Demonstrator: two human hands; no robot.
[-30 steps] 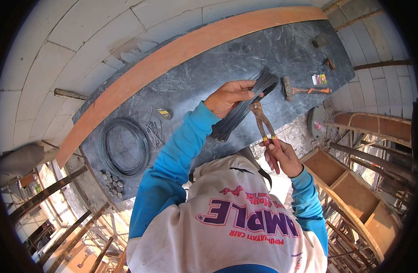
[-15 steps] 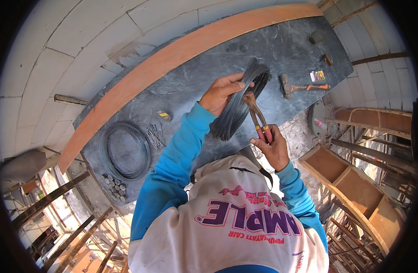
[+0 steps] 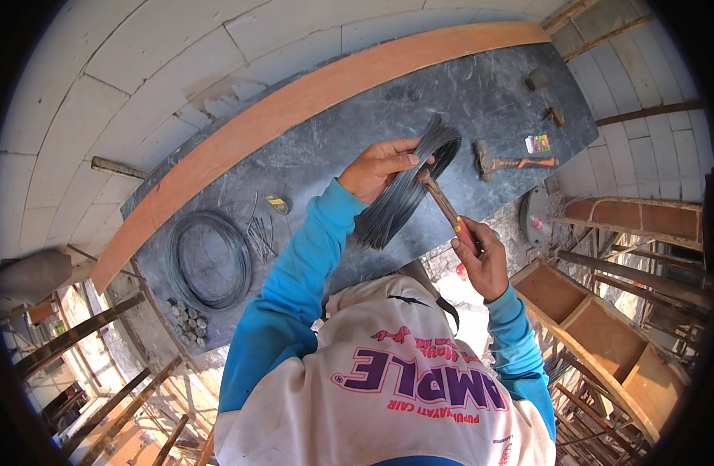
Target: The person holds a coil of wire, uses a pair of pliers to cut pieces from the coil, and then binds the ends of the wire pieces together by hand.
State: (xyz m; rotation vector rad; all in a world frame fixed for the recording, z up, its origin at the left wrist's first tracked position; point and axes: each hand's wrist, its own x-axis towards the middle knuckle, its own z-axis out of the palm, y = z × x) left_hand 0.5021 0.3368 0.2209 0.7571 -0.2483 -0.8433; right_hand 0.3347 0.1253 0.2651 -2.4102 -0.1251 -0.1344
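Observation:
My left hand (image 3: 379,168) is closed round the upper part of a bundle of thin dark wire (image 3: 393,203), bent over in a loop at its top. The cut ends fan out toward the near edge of the table. In my right hand (image 3: 485,258) is a pair of pincers (image 3: 444,205) with a rusty head and red and yellow grips. Its head touches or nearly touches the right side of the wire bundle; I cannot tell whether the jaws bite on a strand. The pincers show almost edge-on, so one handle mostly hides the other.
On the dark table (image 3: 310,155) lie a wire coil (image 3: 209,260), short wire pieces (image 3: 261,235), a tape measure (image 3: 278,204), grey lumps (image 3: 188,321), a hammer (image 3: 515,162) and a small packet (image 3: 537,144). A long plywood strip (image 3: 295,97) runs along the back; a wooden frame (image 3: 590,334) stands right.
The pincers have turned edge-on, and their handles, spread apart before, now line up. My right hand has moved slightly right and down. My left hand still holds the wire bundle.

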